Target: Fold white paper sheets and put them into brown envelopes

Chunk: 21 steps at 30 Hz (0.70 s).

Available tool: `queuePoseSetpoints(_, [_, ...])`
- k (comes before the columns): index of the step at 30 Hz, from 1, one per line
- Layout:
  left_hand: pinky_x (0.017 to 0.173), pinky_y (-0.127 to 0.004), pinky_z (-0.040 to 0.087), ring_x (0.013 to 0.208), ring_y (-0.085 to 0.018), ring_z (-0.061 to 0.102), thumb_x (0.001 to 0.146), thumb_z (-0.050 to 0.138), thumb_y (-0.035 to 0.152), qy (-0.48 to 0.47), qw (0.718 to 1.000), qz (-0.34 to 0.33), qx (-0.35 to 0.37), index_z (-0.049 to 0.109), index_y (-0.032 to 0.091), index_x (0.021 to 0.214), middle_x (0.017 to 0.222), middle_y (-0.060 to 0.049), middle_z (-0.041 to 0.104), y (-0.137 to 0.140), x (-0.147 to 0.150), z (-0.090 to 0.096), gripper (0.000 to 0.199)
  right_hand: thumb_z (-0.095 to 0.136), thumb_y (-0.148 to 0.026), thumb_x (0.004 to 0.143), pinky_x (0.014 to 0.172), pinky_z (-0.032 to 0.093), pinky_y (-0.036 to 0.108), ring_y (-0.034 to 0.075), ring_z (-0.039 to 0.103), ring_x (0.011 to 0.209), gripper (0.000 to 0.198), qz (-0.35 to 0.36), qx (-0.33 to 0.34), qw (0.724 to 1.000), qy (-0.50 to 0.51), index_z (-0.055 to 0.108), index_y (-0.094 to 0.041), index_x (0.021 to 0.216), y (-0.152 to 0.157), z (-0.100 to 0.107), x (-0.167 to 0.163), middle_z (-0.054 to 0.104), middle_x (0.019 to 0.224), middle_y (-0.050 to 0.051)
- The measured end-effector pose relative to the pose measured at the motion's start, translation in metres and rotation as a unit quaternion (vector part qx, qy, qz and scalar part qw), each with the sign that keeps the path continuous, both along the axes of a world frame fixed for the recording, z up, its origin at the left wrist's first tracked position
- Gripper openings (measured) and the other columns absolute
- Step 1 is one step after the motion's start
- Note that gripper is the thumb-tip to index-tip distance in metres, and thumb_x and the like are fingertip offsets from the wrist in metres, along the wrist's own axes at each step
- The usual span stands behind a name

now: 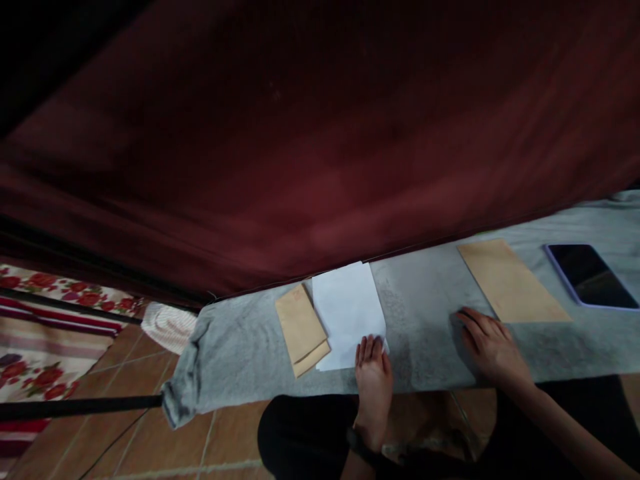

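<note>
My left hand (373, 377) rests on the lower right corner of a stack of white paper sheets (347, 310), its fingers lying flat and together. That corner of the paper is slightly raised beside the fingers. Just left of the sheets, touching their edge, lie brown envelopes (300, 323), one overlapping another. My right hand (495, 350) lies palm down on the grey cloth, fingers stretched out and holding nothing. Its fingers are close to the left edge of a single brown envelope (513, 280), which lies flat.
A phone (593, 275) in a purple case lies at the right. Grey cloth (235, 347) covers the narrow surface. Dark red fabric (320, 167) hangs along its far edge. Below are a tiled floor (165, 447) and a black bar (80, 407); flowered fabric (45, 377) is at the left.
</note>
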<state>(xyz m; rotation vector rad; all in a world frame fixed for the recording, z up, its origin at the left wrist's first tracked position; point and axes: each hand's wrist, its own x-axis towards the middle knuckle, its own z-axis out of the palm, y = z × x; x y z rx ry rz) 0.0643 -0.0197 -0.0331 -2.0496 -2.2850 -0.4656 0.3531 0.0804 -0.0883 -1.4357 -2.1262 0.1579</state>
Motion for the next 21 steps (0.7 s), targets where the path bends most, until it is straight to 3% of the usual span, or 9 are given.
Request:
queuePoseSetpoints(3, [0.108,-0.045,0.055,0.120,-0.022,0.067,0.096,0.044,0.007,-0.019,1.000,0.001,0.019,0.066,0.023,0.133,0.127,-0.006,0.073,0.003,0.012,0.012,0.045,0.045,-0.035,0.097,0.112,0.041,0.058,0.035,0.060,0.125,0.041,-0.001,-0.026,0.999,0.047,0.064,-0.021,0.130,0.001,-0.001,0.000,0.064,0.137,0.014])
queuePoseSetpoints(5, [0.111,-0.045,0.053,0.122,-0.023,0.066,0.097,0.046,0.009,-0.008,0.999,-0.034,0.033,0.065,0.022,0.133,0.128,-0.007,0.072,0.006,0.036,0.020,0.043,0.045,-0.040,0.097,0.113,0.042,0.056,0.034,0.061,0.125,0.041,-0.001,-0.069,0.991,0.114,0.065,-0.021,0.127,0.002,0.001,0.000,0.066,0.135,0.013])
queuePoseSetpoints(9, [0.114,-0.044,0.049,0.123,-0.024,0.064,0.097,0.055,0.014,0.015,0.986,-0.161,0.043,0.065,0.017,0.132,0.127,-0.010,0.071,0.011,0.104,0.028,0.037,0.045,-0.052,0.096,0.113,0.046,0.050,0.031,0.062,0.126,0.044,-0.052,-0.201,0.932,0.298,0.066,-0.024,0.122,0.004,0.015,-0.002,0.070,0.130,0.010])
queuePoseSetpoints(13, [0.112,-0.042,0.051,0.124,-0.026,0.064,0.097,0.058,0.020,0.029,0.975,-0.216,0.040,0.064,0.011,0.132,0.130,-0.016,0.069,0.012,0.155,0.025,0.037,0.058,-0.059,0.084,0.096,0.058,0.045,0.031,0.071,0.108,0.048,-0.093,-0.268,0.886,0.368,0.069,-0.024,0.114,0.008,0.027,-0.001,0.075,0.111,0.010])
queuePoseSetpoints(17, [0.115,-0.043,0.048,0.130,-0.027,0.060,0.097,0.061,0.028,0.014,0.968,-0.250,0.035,0.063,0.011,0.133,0.135,-0.017,0.066,0.014,0.166,0.014,0.040,0.066,-0.053,0.076,0.077,0.062,0.040,0.027,0.071,0.080,0.053,-0.076,-0.271,0.877,0.389,0.065,-0.021,0.119,0.017,0.024,0.003,0.073,0.084,0.006])
queuePoseSetpoints(21, [0.120,-0.047,0.043,0.144,-0.028,0.047,0.099,0.056,0.047,-0.028,0.975,-0.215,0.040,0.057,0.013,0.142,0.150,-0.014,0.056,0.015,0.141,0.003,0.055,0.056,-0.044,0.084,0.088,0.059,0.043,0.027,0.071,0.090,0.043,-0.102,-0.207,0.910,0.346,0.064,-0.021,0.120,0.024,0.019,0.004,0.074,0.096,0.008])
